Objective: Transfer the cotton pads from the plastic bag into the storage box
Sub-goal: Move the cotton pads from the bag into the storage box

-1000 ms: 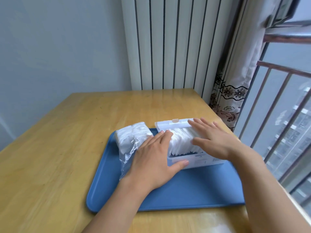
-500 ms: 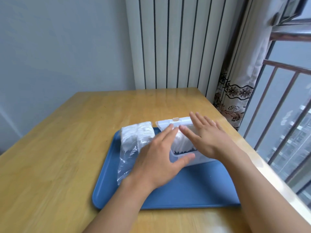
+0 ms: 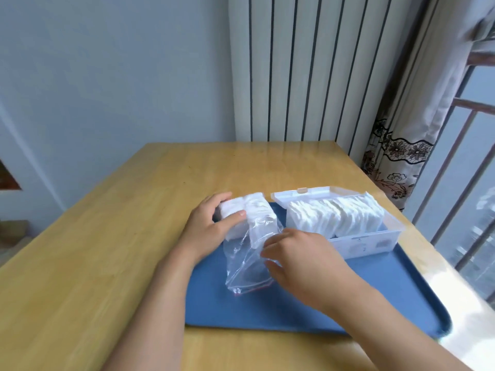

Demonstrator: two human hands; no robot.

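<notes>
A clear plastic bag [image 3: 247,266] lies on the blue tray [image 3: 308,303], its far end still packed with white cotton pads [image 3: 257,210]. My left hand [image 3: 209,231] grips that padded end from the left, thumb on top. My right hand [image 3: 300,261] pinches the bag's loose open end, near its red zip strip. To the right stands the white storage box [image 3: 367,243] with its lid [image 3: 308,195] folded back, holding a row of upright cotton pads [image 3: 334,218].
The tray rests on a wooden table [image 3: 107,250] against a grey wall. A striped radiator [image 3: 308,68] stands behind the table. A patterned curtain [image 3: 401,129] and window bars [image 3: 460,188] are close on the right.
Both hands have left the storage box and moved left to the bag. The left hand now grips the padded end and the right hand holds the loose end. The view has shifted.
</notes>
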